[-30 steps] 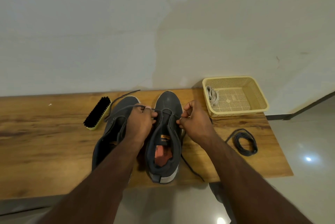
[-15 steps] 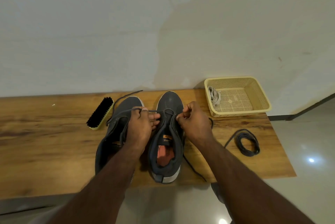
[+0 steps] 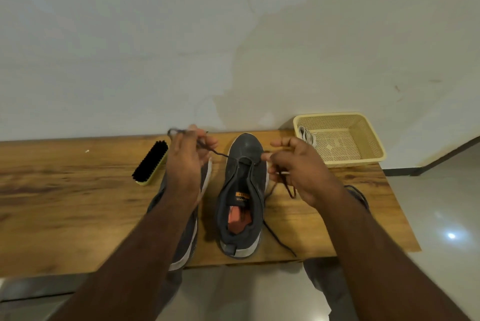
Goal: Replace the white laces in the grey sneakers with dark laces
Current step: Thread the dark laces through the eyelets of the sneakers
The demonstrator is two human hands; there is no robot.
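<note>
Two grey sneakers stand toe-away on the wooden table. The right sneaker (image 3: pixel 242 190) has a dark lace (image 3: pixel 220 154) threaded through its front eyelets. My left hand (image 3: pixel 185 162) pinches the lace's left end, pulled up and to the left over the left sneaker (image 3: pixel 185 237), which my forearm mostly hides. My right hand (image 3: pixel 298 167) pinches the right end beside the shoe's toe, and the rest of that end trails down past the table's front edge. A second coiled dark lace (image 3: pixel 359 194) lies partly hidden behind my right forearm. White laces (image 3: pixel 306 136) lie in the basket.
A yellow mesh basket (image 3: pixel 363 138) sits at the table's back right corner. A black-bristled shoe brush (image 3: pixel 150 163) lies left of the sneakers. The wooden table (image 3: pixel 65 203) ends close to my body, with a white wall behind and a tiled floor to the right.
Both hands have drawn apart from the shoe's eyelets. My left hand rose up and left, pulling the dark lace taut through the front eyelets; my right hand shifted right.
</note>
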